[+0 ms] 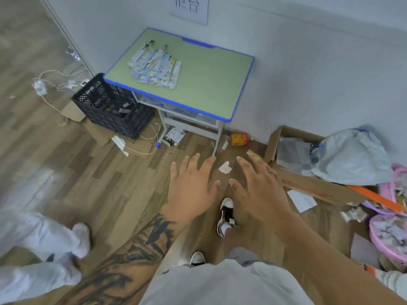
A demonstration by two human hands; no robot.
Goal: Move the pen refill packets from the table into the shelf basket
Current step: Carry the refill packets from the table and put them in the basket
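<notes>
A heap of pen refill packets (155, 66) lies on the left part of a small green table (211, 84) with a blue rim, standing against the wall. Both my hands are stretched out in front of me above the floor, well short of the table. My left hand (191, 186) has its fingers spread and holds nothing. My right hand (259, 186), with a ring on one finger, is likewise spread and empty. No shelf basket is in view.
A black plastic crate (110, 106) sits on the floor at the table's left corner. Cables, cardboard and paper scraps litter the wooden floor. An open cardboard box (293, 150) with bags and pink tubs (387, 236) stand at right. Another person's white-clad legs (39, 243) are at lower left.
</notes>
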